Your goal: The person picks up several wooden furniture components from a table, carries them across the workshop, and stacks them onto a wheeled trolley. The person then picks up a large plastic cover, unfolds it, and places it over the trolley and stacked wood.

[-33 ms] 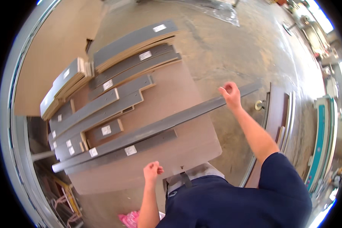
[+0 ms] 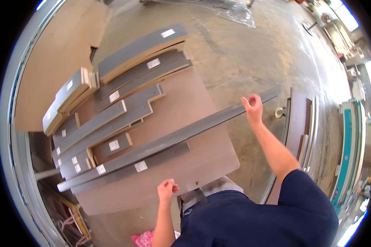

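A long dark grey board strip [image 2: 169, 140] lies slantwise across the brown table top, its right end reaching past the table's edge. My right hand [image 2: 253, 108] is raised over that overhanging part, fingers curled and thumb held apart; no object shows between them. Whether it touches the strip I cannot tell. By the near side of the table my left hand [image 2: 167, 191] is closed, fingers folded toward the thumb; what lies inside them, if anything, is hidden. A shorter grey board [image 2: 169, 157] with a white label lies against the long strip's near side.
Several stacks of grey boards [image 2: 142, 51] with white labels cover the far left of the table [image 2: 189, 101]. Another stack [image 2: 72, 96] stands by a large brown panel [image 2: 57, 57]. Boards lean low at right [image 2: 299, 123], near a teal machine [image 2: 345, 156]. Clear plastic sheeting [image 2: 231, 10] lies on the floor.
My right thumb has spread away from the curled fingers. The hand sits slightly lower and farther right. My left hand has shifted slightly right and down; the boards stay in place.
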`<state>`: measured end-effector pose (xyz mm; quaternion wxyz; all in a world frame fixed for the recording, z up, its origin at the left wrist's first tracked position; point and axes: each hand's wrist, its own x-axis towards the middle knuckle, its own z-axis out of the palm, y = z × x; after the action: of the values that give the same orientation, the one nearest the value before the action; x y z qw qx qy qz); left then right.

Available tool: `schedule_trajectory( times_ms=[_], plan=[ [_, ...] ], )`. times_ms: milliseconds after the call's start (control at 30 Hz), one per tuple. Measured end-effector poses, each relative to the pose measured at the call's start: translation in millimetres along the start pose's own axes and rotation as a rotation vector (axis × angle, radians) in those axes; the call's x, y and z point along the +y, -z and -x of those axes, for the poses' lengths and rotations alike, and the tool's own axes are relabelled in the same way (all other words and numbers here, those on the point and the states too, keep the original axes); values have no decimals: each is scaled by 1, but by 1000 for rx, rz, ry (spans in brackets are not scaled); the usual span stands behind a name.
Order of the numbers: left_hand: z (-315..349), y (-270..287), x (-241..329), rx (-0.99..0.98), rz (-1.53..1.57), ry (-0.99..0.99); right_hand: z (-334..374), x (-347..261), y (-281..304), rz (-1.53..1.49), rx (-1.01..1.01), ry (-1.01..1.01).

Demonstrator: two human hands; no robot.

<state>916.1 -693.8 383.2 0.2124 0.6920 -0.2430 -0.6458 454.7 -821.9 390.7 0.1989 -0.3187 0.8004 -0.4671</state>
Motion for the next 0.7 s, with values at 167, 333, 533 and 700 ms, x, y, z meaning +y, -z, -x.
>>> schedule_trajectory(
  times_ms=[167,333,533,700],
  plan=[
    [2,5,-18,36,27,47,21,37,-2,-723,131,-789],
    [-6,54,-1,114,389,-15,14,37,-46,-1098,58,-875],
    [-21,140,39,288,837,-108,43,-22,11,-1085,48,-749],
    [-15,172,88,408,1083,-148,71,-59,50,-1031,0,-712]
  ],
)
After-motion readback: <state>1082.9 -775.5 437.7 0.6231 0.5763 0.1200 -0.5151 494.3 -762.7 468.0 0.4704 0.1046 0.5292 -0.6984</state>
